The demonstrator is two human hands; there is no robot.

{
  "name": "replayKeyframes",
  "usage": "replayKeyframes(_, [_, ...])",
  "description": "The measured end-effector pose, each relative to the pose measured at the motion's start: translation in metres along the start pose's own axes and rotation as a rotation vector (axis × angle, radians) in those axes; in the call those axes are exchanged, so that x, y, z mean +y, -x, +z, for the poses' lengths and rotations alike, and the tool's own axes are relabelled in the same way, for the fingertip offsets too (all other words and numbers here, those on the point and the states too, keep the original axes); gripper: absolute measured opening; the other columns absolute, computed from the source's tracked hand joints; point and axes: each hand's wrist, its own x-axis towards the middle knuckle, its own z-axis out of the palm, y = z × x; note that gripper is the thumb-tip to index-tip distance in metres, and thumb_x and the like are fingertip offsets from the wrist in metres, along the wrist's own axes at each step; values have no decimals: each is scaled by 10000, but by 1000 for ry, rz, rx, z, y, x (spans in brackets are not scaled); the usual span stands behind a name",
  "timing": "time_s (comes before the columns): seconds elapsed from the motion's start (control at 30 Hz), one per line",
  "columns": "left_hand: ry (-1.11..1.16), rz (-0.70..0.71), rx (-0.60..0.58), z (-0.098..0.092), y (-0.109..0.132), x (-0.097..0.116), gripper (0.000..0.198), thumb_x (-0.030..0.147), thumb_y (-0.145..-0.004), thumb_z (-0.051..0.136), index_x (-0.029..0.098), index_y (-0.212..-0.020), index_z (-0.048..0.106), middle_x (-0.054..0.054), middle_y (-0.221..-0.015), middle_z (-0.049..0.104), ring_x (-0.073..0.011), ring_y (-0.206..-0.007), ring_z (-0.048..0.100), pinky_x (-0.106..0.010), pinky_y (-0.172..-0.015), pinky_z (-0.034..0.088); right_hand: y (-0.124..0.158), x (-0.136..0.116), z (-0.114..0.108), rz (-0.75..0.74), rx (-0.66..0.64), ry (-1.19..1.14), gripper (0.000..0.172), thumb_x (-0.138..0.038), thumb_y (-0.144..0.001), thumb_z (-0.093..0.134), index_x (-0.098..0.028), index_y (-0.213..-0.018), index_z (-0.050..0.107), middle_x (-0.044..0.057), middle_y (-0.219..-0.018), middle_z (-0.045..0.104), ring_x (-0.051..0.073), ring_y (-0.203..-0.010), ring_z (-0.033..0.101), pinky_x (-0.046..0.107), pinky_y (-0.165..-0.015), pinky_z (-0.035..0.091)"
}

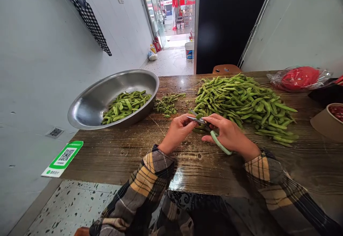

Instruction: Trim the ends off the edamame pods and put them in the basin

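My right hand point(225, 133) is closed round a pair of scissors point(220, 143) with pale green handles, its blades pointing left. My left hand point(180, 130) is pinched at the blade tips, on a green edamame pod point(199, 116) that lies against the blades; the fingers partly hide it. Just beyond my right hand spreads a large heap of edamame pods point(238, 98). To the left, a tilted steel basin point(88, 102) contains more edamame pods point(127, 104). A small pile of trimmed green bits point(168, 104) lies between basin and heap.
The wooden table point(128, 153) bears a green QR-code card point(64, 158) at its left edge. On the right are a red item in clear plastic point(300, 78) and a paper tub point(328, 121). A brown chair back point(226, 68) stands behind the table, near an open doorway.
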Motion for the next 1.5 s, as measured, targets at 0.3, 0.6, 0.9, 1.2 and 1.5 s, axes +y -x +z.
replayKeyframes(0.3, [-7, 16, -7, -1, -1, -1, 196, 328, -741, 726, 146, -812, 712, -20, -722, 645, -118, -668, 534, -228, -633, 421, 2, -4, -3, -37, 24, 126, 491, -417, -818, 681, -208, -1248, 571, 91, -1045, 633, 215, -848, 630, 315, -702, 499])
replayKeyframes(0.6, [-5, -38, -16, -4, -2, -4, 194, 316, -749, 714, 130, -797, 693, 0, -649, 612, -75, -545, 435, -206, -534, 351, 2, -6, -6, -3, -29, 249, 435, -426, -861, 628, -207, -1236, 587, 79, -1050, 664, 224, -879, 648, 305, -704, 478])
replayKeyframes(0.9, [67, -61, 45, -9, -6, -10, 217, 302, -716, 747, 128, -829, 685, 34, -606, 529, -46, -502, 358, -189, -459, 262, 0, 3, -1, 6, 53, 207, 400, -422, -870, 614, -211, -1209, 595, 81, -1025, 672, 230, -891, 648, 316, -741, 488])
replayKeyframes(1.2, [491, -129, 105, -12, -8, -10, 278, 226, -666, 778, 135, -844, 584, -5, -765, 651, -67, -587, 584, -168, -519, 451, 0, -3, -1, 58, 114, 176, 580, -414, -804, 689, -210, -1321, 523, 78, -1053, 632, 220, -819, 626, 331, -694, 506])
replayKeyframes(1.5, [514, -123, 51, -5, -6, -12, 272, 209, -665, 798, 130, -814, 585, 4, -702, 655, -80, -612, 633, -179, -587, 515, -1, -6, 2, 55, 82, 130, 633, -444, -784, 705, -213, -1338, 502, 89, -1075, 610, 230, -854, 622, 332, -679, 509])
